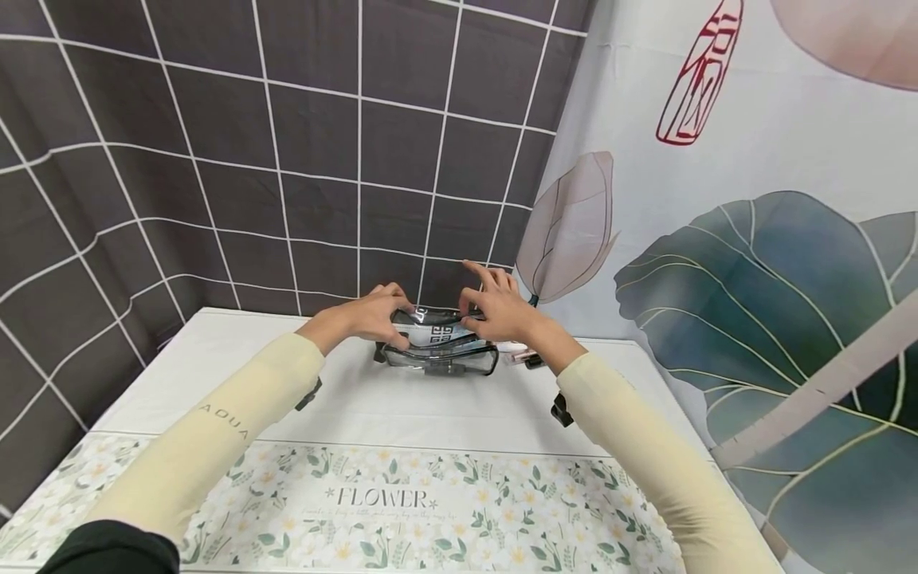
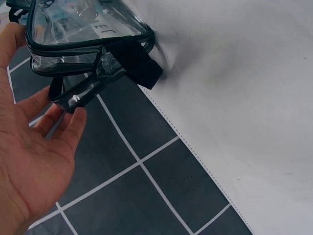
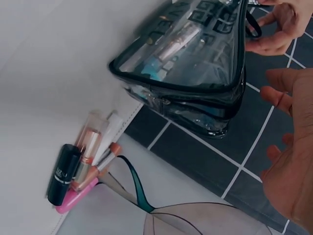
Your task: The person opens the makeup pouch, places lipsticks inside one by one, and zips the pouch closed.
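**Left hand (image 1: 373,312) grips bag (image 1: 441,335), cosmetics (image 3: 64,175) outside**

The bag sits near the middle of the table's (image 1: 344,410) far edge; the right hand (image 1: 502,309), fingers loosely bent, is beside it. Items (image 3: 155,67) show inside; the work looks partly done.

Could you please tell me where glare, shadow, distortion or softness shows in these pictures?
Head view: bright glints on the clear plastic bag with black trim, bowed white lines on the dark grid cloth, perhaps from folds or lens; left wrist view: grey shadow on the white tabletop; right wrist view: lettering on the black cylindrical tube too blurred to read clearly.
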A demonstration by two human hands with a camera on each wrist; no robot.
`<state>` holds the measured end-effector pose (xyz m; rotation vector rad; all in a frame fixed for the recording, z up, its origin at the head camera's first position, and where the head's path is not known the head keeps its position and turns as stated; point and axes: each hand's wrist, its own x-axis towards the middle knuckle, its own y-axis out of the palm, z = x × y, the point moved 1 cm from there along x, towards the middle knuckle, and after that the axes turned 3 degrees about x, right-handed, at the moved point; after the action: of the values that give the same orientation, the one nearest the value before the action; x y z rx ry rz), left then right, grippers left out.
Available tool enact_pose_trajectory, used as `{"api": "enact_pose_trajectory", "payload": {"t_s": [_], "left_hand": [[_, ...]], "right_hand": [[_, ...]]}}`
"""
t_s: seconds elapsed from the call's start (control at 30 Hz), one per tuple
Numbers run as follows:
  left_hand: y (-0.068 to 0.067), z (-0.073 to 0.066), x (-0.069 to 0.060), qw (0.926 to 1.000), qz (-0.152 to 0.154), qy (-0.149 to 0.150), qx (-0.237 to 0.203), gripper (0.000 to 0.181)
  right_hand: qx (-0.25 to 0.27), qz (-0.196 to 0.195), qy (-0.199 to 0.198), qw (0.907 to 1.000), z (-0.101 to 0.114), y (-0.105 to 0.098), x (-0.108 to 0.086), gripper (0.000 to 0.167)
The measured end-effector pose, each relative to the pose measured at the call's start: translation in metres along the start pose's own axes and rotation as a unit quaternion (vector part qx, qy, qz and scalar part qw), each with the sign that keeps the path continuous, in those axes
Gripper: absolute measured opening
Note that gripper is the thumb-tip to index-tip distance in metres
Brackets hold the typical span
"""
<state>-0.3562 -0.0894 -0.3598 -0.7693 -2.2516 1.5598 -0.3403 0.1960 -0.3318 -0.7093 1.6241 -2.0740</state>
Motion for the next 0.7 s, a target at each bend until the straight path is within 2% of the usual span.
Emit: {"api": "enact_pose_trajectory", "payload": {"t_s": [0.2,0.4,0.7], "left_hand": [[0.002,0.002,0.000,1.0000,-0.002,0.006,0.000,0.081],[0.001,0.001,-0.002,1.0000,-0.006,0.003,0.002,0.081],[-0.001,0.000,-0.001,1.0000,-0.002,0.005,0.002,0.080]], "right_hand": [[-0.003,-0.002,0.012,0.9999,-0.009,-0.002,-0.005,0.010],[0.004,-0.008,0.032,0.9995,-0.018,-0.008,-0.012,0.018],[0.020,-0.018,0.052,0.9983,-0.041,-0.009,-0.027,0.022]]}}
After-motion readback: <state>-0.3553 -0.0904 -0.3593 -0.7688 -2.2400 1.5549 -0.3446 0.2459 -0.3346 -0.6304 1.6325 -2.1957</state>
